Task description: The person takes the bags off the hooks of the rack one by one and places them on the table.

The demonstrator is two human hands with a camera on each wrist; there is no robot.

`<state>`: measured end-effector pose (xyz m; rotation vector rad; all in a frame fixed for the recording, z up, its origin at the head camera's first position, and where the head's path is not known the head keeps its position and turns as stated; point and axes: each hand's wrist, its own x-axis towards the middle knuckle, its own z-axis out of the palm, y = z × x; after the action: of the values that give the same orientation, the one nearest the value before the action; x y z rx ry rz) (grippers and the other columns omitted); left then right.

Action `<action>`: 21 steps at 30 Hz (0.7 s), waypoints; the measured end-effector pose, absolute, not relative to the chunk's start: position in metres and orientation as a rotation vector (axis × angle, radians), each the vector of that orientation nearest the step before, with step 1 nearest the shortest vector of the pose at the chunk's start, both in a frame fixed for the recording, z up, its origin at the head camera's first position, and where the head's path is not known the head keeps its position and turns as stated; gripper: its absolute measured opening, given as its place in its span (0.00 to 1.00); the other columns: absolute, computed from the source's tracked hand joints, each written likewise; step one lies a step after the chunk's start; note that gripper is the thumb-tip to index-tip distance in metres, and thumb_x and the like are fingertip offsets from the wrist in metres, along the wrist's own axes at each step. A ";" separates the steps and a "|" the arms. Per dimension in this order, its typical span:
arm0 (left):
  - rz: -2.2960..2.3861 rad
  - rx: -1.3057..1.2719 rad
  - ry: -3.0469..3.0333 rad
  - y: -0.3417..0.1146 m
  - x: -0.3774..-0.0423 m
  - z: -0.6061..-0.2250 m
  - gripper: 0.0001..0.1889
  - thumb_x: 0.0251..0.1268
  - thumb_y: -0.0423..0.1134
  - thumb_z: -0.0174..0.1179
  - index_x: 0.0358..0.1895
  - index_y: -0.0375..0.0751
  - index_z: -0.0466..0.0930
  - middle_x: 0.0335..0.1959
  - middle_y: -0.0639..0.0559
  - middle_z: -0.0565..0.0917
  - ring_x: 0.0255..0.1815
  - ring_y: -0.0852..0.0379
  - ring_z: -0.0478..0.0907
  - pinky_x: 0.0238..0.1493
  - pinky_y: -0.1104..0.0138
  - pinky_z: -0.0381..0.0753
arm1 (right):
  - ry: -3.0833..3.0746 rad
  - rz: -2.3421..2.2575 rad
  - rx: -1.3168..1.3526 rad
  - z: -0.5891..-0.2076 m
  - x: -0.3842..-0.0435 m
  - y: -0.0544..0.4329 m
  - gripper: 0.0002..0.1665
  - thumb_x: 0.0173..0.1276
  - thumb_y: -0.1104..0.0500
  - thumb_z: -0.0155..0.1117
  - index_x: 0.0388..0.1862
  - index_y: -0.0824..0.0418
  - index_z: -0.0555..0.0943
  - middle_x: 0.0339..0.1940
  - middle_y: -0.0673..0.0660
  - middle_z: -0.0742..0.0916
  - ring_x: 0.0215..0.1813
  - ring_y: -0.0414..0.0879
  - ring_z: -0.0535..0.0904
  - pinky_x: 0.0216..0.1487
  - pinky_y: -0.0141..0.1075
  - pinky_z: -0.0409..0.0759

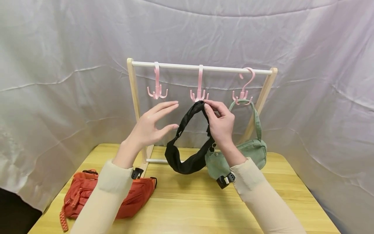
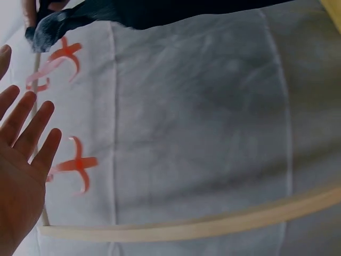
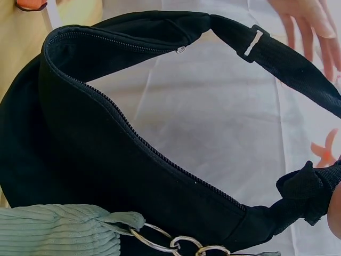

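A black zippered shoulder bag (image 1: 184,165) hangs in a loop below the middle pink hook (image 1: 200,84). My right hand (image 1: 220,122) pinches the top of its strap between thumb and fingers, close under that hook's prongs. Whether the strap lies over a prong is hard to tell. My left hand (image 1: 152,125) is just left of the loop, fingers extended and holding nothing; the left wrist view shows its spread fingers (image 2: 32,122). In the right wrist view, a zipper and a strap slider (image 3: 253,44) show on the black bag.
A green corduroy bag (image 1: 252,151) hangs from the right pink hook (image 1: 243,96), beside the black bag. The left pink hook (image 1: 157,87) bears nothing. All hang on a white rail (image 1: 181,66). A red bag (image 1: 140,195) lies on the wooden table (image 1: 181,208), partly behind my left sleeve.
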<state>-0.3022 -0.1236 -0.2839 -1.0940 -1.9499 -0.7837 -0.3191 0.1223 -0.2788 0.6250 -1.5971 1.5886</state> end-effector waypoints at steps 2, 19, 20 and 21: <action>-0.790 -1.095 -1.975 -0.127 -0.301 -0.293 0.35 0.61 0.39 0.77 0.72 0.44 0.77 0.72 0.50 0.77 0.71 0.51 0.75 0.73 0.59 0.71 | -1.599 1.595 0.622 -0.281 -0.319 0.122 0.09 0.72 0.67 0.70 0.48 0.69 0.90 0.44 0.61 0.90 0.45 0.40 0.86 0.46 0.29 0.86; -0.868 -1.076 -2.202 -0.139 -0.293 -0.355 0.42 0.58 0.42 0.79 0.77 0.46 0.71 0.73 0.50 0.76 0.70 0.50 0.76 0.69 0.54 0.76 | -1.590 1.633 0.573 -0.292 -0.325 0.120 0.09 0.71 0.66 0.71 0.47 0.68 0.90 0.42 0.59 0.90 0.40 0.37 0.85 0.40 0.27 0.84; -0.869 -1.082 -2.207 -0.139 -0.294 -0.358 0.43 0.57 0.41 0.80 0.77 0.46 0.71 0.72 0.50 0.76 0.69 0.50 0.77 0.69 0.54 0.77 | -1.592 1.635 0.570 -0.293 -0.325 0.120 0.09 0.71 0.65 0.71 0.47 0.67 0.90 0.42 0.59 0.90 0.39 0.37 0.85 0.40 0.26 0.83; -0.868 -1.086 -2.216 -0.139 -0.295 -0.362 0.44 0.57 0.41 0.80 0.77 0.46 0.70 0.72 0.50 0.76 0.67 0.50 0.78 0.68 0.55 0.77 | -1.590 1.641 0.568 -0.293 -0.325 0.120 0.09 0.71 0.65 0.71 0.47 0.67 0.90 0.42 0.60 0.90 0.39 0.38 0.85 0.39 0.26 0.83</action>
<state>-0.2949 -0.1390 -0.3615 -1.0858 -2.2160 -0.8681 -0.3248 0.1198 -0.2929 0.5681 -1.5901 1.6406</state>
